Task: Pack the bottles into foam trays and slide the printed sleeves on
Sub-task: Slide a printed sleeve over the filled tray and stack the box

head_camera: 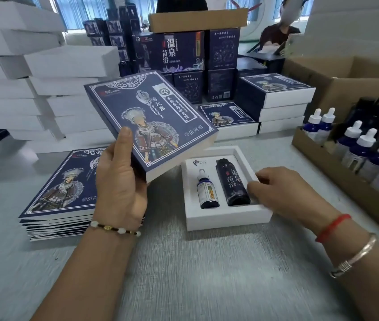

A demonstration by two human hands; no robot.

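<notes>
A white foam tray (226, 217) lies on the grey table in front of me. In it sit a small blue dropper bottle (207, 192) on the left and a tall dark bottle (232, 181) on the right. My right hand (276, 191) grips the tray's right wall, fingers curled over the edge next to the dark bottle. My left hand (120, 179) holds a navy printed sleeve (151, 121) tilted in the air above and to the left of the tray, thumb on its printed face.
A stack of flat printed sleeves (61, 191) lies at the left. White boxes (44, 89) are piled behind it. Finished sleeved packs (283, 100) stand at the back right. A cardboard box with several dropper bottles (367, 149) sits at the right. A person sits beyond.
</notes>
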